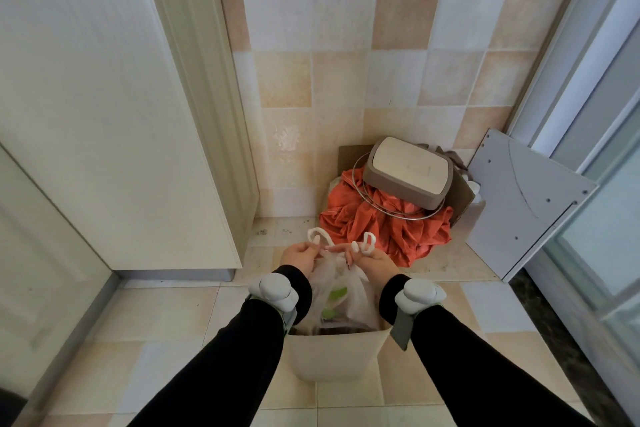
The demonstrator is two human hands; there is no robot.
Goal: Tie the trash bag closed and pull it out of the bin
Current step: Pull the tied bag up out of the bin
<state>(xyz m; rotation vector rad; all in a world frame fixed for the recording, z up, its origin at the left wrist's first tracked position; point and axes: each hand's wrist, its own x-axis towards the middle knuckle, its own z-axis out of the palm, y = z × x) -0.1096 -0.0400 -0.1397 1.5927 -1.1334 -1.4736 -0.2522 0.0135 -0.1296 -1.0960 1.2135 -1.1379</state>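
You are in the tying step: your left hand (pixel 298 257) and right hand (pixel 370 260) have gathered the neck of the trash bag (pixel 341 291) above the bin (pixel 332 355), which stands on the tiled floor (pixel 166 326) between your forearms. The bag's body sits inside the bin, with only its top pulled up clear of the rim. Your left fingers (pixel 313 248) pinch the left handle loop (pixel 320 236); your right fingers (pixel 348 251) hold the right handle loop (pixel 369 243), which sits hooked over them. The 2 loops are apart, and no knot shows yet. Next, I judge you need to cross the 2 loops, tuck 1 under, and pull snug before lifting. Keep the thin plastic from tearing as you tighten.
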